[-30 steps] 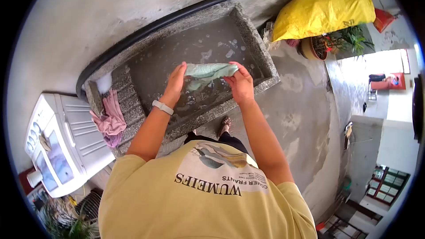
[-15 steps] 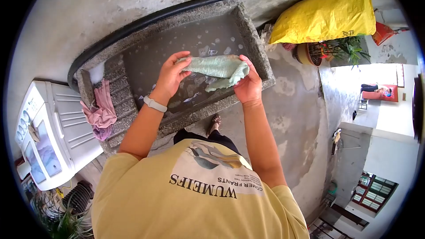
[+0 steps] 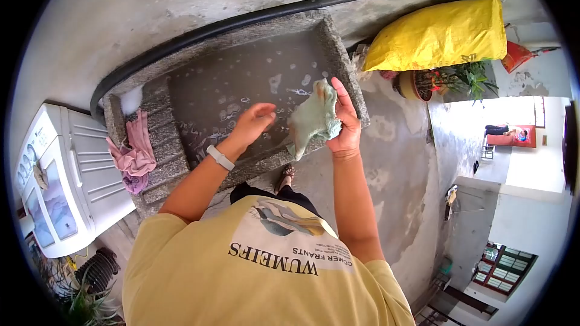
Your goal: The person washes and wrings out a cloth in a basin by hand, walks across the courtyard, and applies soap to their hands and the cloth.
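My right hand (image 3: pixel 345 122) is closed on one edge of a wet, pale green cloth (image 3: pixel 313 119). The cloth hangs bunched over the right end of a stone sink (image 3: pixel 338 54), its lower corner near the front rim. A short way to its left, my left hand (image 3: pixel 254 124) is held over the murky grey water (image 3: pixel 241 75), fingers stretched out with nothing in them. A pale wristband (image 3: pixel 220 158) is on my left wrist. Foam patches float on the water.
Pink cloths (image 3: pixel 138 151) lie on the sink's ridged washboard (image 3: pixel 162 124). A white washing machine (image 3: pixel 78 175) stands at left. A black hose (image 3: pixel 241 22) runs behind the sink. At right are a yellow sack (image 3: pixel 438 36) and a potted plant (image 3: pixel 417 84).
My left hand has let go of the green cloth and moved slightly down. The cloth, stretched between both hands before, now hangs from my right hand alone.
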Available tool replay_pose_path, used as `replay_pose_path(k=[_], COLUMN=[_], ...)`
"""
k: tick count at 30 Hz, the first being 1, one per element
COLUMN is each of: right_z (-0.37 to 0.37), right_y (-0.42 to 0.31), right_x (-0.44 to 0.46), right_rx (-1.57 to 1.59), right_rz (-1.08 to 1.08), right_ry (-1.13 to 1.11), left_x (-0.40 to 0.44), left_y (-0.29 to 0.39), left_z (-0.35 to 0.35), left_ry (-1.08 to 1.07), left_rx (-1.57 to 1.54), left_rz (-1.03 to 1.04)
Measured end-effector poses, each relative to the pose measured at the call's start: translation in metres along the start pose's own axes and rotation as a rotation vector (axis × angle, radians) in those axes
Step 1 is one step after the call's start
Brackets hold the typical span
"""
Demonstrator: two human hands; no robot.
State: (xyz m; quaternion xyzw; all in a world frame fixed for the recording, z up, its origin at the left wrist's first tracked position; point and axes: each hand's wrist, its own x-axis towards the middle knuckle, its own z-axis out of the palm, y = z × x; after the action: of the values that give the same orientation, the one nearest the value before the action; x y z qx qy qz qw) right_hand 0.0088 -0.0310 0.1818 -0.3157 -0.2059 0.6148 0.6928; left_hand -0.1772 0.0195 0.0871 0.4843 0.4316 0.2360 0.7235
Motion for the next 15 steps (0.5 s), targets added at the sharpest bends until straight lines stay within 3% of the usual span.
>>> replay_pose_path(k=[2, 5, 8, 15], right_z=[0.000, -0.002, -0.014, -0.044], right_y=[-0.005, -0.019, -0.035, -0.053], right_x=[-0.003, -0.018, -0.040, -0.101], right_rx=[0.010, 0.118, 0.251, 0.210], right_rz=[0.000, 0.015, -0.058, -0.305], right_ry=[-0.002, 0.022, 0.048, 0.209], left_x=[-0.002, -0.008, -0.009, -0.007], left_y=[0.007, 0.012, 0.012, -0.005], left_z=[0.010, 0.027, 0.035, 0.056], left_ry=[-0.131, -0.143, -0.211, -0.377], left_rx=[-0.030, -0.128, -0.114, -0.184], left_rz=[-0.093, -0.088, -0.155, -0.227])
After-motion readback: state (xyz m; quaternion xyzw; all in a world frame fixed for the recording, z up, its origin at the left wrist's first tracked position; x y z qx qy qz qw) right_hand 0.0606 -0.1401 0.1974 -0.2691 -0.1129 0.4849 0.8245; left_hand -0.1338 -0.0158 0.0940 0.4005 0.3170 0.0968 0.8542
